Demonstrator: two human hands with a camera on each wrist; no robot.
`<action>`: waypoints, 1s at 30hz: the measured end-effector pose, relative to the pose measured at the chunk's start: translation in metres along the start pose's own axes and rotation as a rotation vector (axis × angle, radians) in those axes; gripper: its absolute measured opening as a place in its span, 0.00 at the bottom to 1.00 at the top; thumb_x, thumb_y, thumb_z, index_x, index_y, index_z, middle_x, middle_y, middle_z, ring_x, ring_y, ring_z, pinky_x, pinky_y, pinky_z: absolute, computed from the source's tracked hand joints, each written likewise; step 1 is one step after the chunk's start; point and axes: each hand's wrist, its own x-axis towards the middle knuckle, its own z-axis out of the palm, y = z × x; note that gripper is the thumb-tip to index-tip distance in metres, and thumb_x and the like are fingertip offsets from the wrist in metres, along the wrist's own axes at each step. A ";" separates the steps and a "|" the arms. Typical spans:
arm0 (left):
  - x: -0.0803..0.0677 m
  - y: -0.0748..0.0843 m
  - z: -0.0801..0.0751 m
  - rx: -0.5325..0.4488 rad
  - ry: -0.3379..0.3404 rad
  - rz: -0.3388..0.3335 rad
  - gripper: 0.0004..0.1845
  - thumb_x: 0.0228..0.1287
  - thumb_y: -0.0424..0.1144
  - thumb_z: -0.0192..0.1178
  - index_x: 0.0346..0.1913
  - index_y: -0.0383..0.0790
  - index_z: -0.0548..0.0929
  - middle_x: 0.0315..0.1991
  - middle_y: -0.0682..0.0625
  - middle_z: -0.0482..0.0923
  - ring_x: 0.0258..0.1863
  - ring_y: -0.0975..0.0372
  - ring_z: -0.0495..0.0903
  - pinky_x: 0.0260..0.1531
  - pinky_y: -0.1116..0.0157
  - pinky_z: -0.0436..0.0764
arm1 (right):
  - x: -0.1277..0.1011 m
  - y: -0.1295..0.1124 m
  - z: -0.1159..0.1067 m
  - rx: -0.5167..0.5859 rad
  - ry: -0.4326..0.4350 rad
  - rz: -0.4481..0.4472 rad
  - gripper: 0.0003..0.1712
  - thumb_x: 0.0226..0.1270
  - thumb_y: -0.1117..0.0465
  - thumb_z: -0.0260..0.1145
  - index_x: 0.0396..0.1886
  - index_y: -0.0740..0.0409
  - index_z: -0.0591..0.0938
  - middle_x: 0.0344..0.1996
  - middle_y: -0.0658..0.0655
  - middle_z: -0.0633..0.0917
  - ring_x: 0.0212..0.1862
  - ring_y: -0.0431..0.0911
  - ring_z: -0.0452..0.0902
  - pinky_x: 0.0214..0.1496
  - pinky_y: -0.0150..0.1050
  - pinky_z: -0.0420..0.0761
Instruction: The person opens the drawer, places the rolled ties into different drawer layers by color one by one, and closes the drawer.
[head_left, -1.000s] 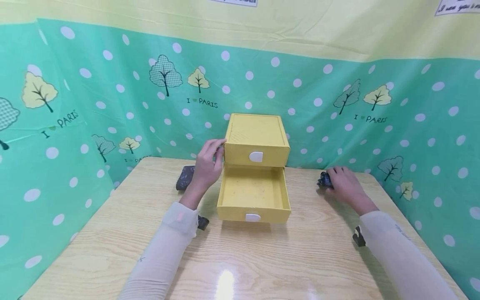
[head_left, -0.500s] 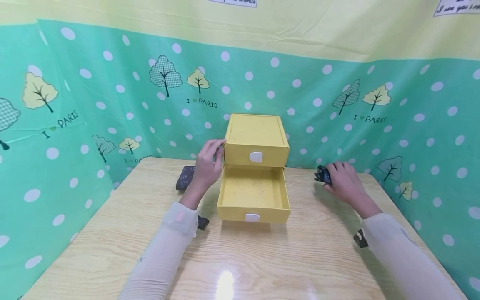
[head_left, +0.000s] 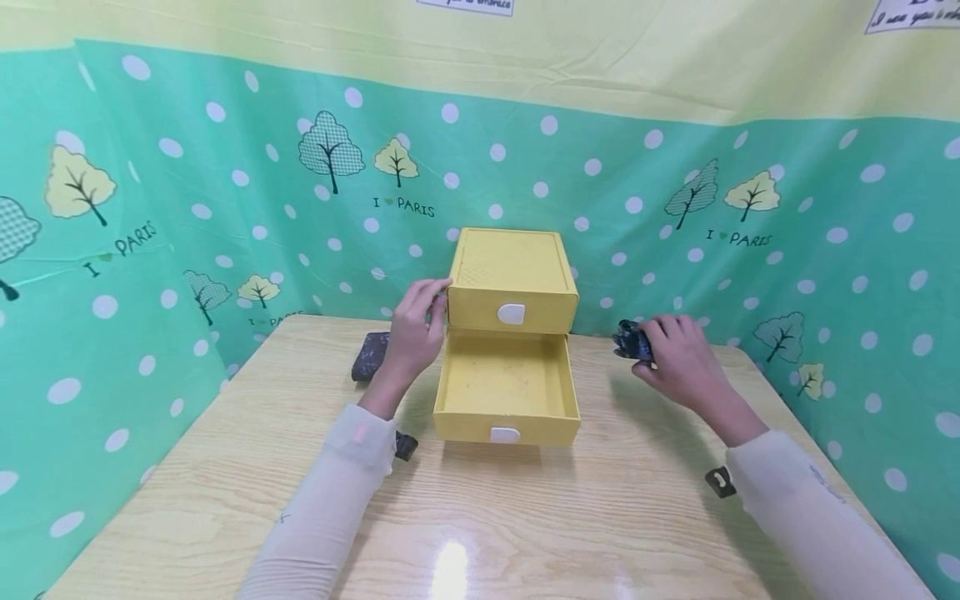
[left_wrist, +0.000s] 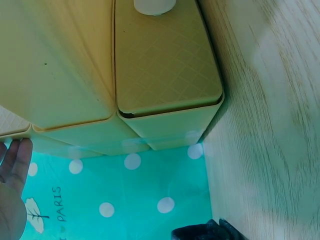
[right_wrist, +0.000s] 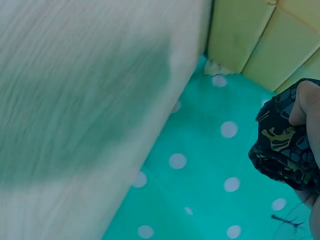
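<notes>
A yellow two-drawer box (head_left: pixel 513 283) stands at the back of the wooden table (head_left: pixel 480 508). Its lower drawer (head_left: pixel 507 390) is pulled out and looks empty; the upper drawer is pushed in. My left hand (head_left: pixel 415 333) rests against the box's left side with its fingers curved onto the edge (left_wrist: pixel 12 165). My right hand (head_left: pixel 678 358) grips a dark patterned rolled cloth (head_left: pixel 632 342) (right_wrist: pixel 282 145), lifted off the table to the right of the box.
Another dark patterned cloth roll (head_left: pixel 369 356) lies on the table behind my left hand. Green polka-dot cloth walls (head_left: pixel 225 208) close in the table on the left, back and right. Bare tabletop fills the front.
My right hand has picked the dark cloth up from the table at the right and carried it left and up toward the box. The left hand has stayed put.
</notes>
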 end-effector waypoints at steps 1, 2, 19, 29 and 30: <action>0.000 0.000 0.000 0.000 -0.001 -0.001 0.13 0.76 0.26 0.54 0.58 0.28 0.82 0.50 0.36 0.80 0.35 0.54 0.82 0.36 0.64 0.85 | 0.001 -0.002 -0.001 0.000 0.012 -0.012 0.35 0.43 0.61 0.81 0.50 0.70 0.78 0.42 0.70 0.80 0.42 0.66 0.72 0.43 0.60 0.75; 0.000 0.000 0.000 0.001 -0.001 -0.002 0.13 0.76 0.26 0.54 0.58 0.28 0.82 0.50 0.36 0.80 0.36 0.54 0.82 0.36 0.64 0.85 | 0.002 -0.004 -0.003 0.000 0.020 -0.021 0.35 0.42 0.61 0.81 0.50 0.69 0.78 0.43 0.70 0.81 0.42 0.66 0.73 0.43 0.60 0.76; -0.001 -0.003 0.003 -0.012 0.023 -0.002 0.14 0.74 0.25 0.56 0.58 0.29 0.83 0.50 0.37 0.81 0.35 0.54 0.81 0.35 0.62 0.85 | 0.014 -0.045 -0.031 0.034 0.148 -0.162 0.32 0.39 0.61 0.77 0.48 0.69 0.80 0.42 0.70 0.81 0.41 0.65 0.73 0.40 0.59 0.76; -0.001 -0.002 0.003 -0.015 0.023 0.001 0.14 0.75 0.26 0.56 0.58 0.30 0.82 0.51 0.37 0.81 0.36 0.54 0.81 0.36 0.62 0.85 | 0.024 -0.066 -0.038 0.084 0.241 -0.265 0.32 0.38 0.62 0.74 0.48 0.70 0.81 0.42 0.70 0.81 0.40 0.67 0.74 0.39 0.60 0.76; -0.001 -0.002 0.003 -0.014 0.022 0.000 0.14 0.75 0.26 0.56 0.58 0.30 0.82 0.51 0.37 0.81 0.36 0.53 0.81 0.36 0.62 0.85 | 0.025 -0.068 -0.039 0.093 0.246 -0.273 0.32 0.38 0.63 0.73 0.48 0.70 0.81 0.42 0.69 0.81 0.40 0.66 0.74 0.39 0.60 0.76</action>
